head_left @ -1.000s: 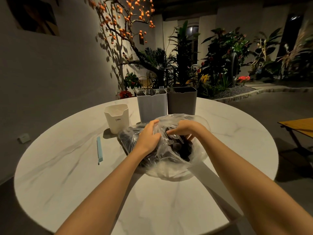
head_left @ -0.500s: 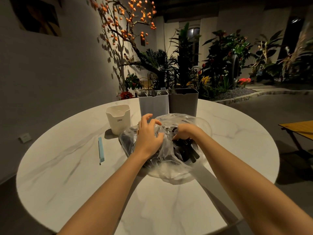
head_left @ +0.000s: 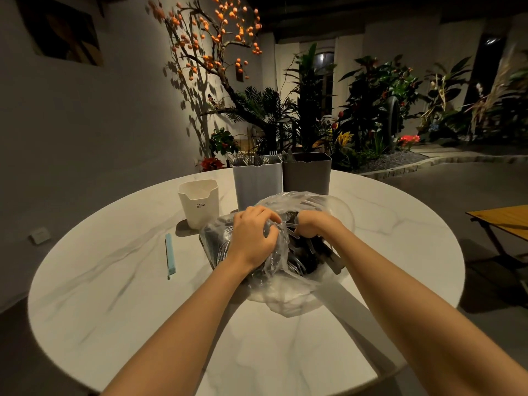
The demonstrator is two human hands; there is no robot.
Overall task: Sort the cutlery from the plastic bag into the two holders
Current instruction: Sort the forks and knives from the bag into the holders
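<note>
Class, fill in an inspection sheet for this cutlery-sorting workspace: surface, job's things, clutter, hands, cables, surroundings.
Surface: round white marble table.
Job's things: clear plastic bag of dark cutlery; light grey holder showing forks, dark grey holder beside it.
Clutter: white cup; blue stick.
Hands: left hand grips the bag; right hand reaches inside, fingers hidden.
Cables: nothing seen.
Surroundings: orange-fruited tree, plants, wooden table.

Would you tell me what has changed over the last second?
The left hand loosened, then bunched the plastic bag again. The right hand went deeper among the cutlery. Both holders, the white cup and blue stick stayed put.
</note>
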